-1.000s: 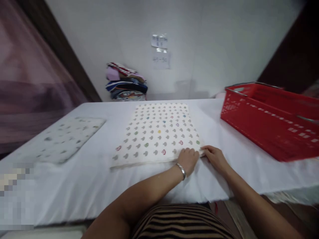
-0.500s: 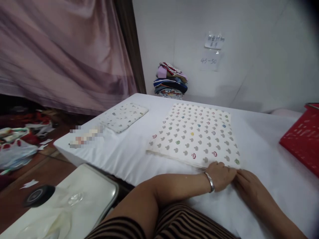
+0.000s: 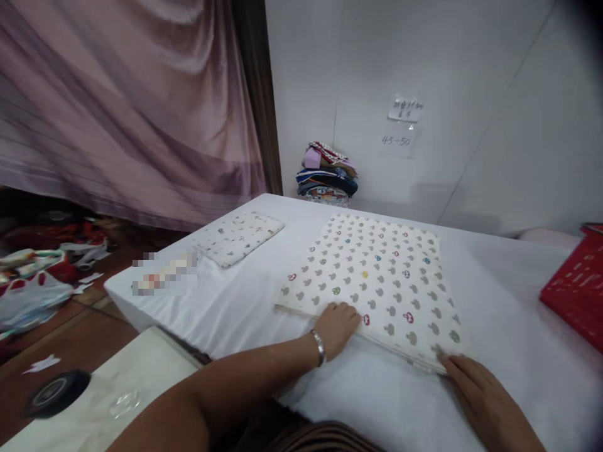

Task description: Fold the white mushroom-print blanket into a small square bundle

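A white-covered worktop [image 3: 245, 304] stands against a pale wall, with a mauve curtain [image 3: 132, 107] hanging to the left and two paper notes [image 3: 404, 110] stuck on the wall behind.

The left hand [image 3: 336, 323] lies palm down on the near edge of a folded printed cloth [image 3: 377, 276]. Its fingers [image 3: 347, 312] are loosely bent on top of the fabric and grip nothing. A silver bangle [image 3: 319, 346] sits on that wrist. The right hand [image 3: 475, 389] reaches to the near right corner of the same cloth, fingers stretched out with the tips touching the corner. I cannot tell whether they pinch the edge.

The cloth lies flat in the middle of the worktop, white with rows of small grey and coloured motifs.

To its left, well apart, lies a smaller folded cloth [image 3: 238, 235]. A stack of folded clothes [image 3: 327, 176] stands at the far edge against the wall. A red basket [image 3: 577, 289] shows partly at the right edge of the picture.

Down on the left, plastic bags [image 3: 28, 282] lie on the floor. A black round object [image 3: 56, 392] rests on a pale surface nearest the camera.
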The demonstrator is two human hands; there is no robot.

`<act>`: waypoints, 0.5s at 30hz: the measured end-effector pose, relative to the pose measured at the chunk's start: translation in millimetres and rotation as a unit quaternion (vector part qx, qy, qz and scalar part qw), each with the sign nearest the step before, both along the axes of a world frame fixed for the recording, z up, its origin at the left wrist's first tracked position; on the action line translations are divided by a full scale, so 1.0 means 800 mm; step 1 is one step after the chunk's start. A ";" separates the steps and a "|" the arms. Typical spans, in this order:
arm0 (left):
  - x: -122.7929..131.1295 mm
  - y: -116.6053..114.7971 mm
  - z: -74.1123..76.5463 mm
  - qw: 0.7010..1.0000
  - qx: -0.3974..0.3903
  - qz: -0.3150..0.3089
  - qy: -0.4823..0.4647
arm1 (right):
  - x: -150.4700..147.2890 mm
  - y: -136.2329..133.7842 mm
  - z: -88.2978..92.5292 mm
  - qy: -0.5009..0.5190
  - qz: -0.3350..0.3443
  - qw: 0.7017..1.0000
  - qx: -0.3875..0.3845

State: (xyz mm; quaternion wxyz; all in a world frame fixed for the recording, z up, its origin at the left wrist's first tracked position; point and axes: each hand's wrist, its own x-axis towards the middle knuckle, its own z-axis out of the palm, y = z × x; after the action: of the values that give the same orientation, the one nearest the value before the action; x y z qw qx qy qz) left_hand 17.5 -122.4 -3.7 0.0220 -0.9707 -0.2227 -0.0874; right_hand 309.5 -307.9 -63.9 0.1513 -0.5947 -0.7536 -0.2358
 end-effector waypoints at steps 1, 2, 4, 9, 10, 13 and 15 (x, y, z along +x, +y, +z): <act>-0.015 0.009 -0.001 1.000 -0.003 0.024 0.001 | 0.000 0.000 -0.002 0.000 -0.004 1.000 -0.003; -0.028 0.018 -0.003 0.999 -0.005 0.047 -0.001 | 0.000 0.000 -0.004 0.001 -0.009 1.000 -0.010; -0.055 0.036 -0.006 0.996 0.001 0.093 -0.011 | 0.001 0.000 -0.007 0.006 -0.014 1.000 -0.021; -0.109 0.072 -0.013 0.982 0.022 0.187 -0.006 | -0.002 0.004 0.000 0.007 0.007 1.000 0.002; -0.118 0.077 -0.015 0.982 0.024 0.190 -0.008 | -0.005 0.004 0.005 0.013 0.010 1.000 0.003; -0.139 0.090 -0.025 0.984 0.025 0.174 -0.017 | -0.016 0.005 0.020 0.043 0.007 0.999 -0.015; -0.149 0.099 -0.033 0.987 0.026 0.159 -0.023 | -0.023 0.006 0.029 0.062 -0.001 0.997 -0.034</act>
State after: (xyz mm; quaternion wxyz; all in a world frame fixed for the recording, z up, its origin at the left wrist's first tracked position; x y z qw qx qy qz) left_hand -101.3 -43.0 -30.4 0.0556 -0.9197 -0.3725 -0.1112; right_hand 291.3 -303.0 -40.3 0.1777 -0.6136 -0.7497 -0.1729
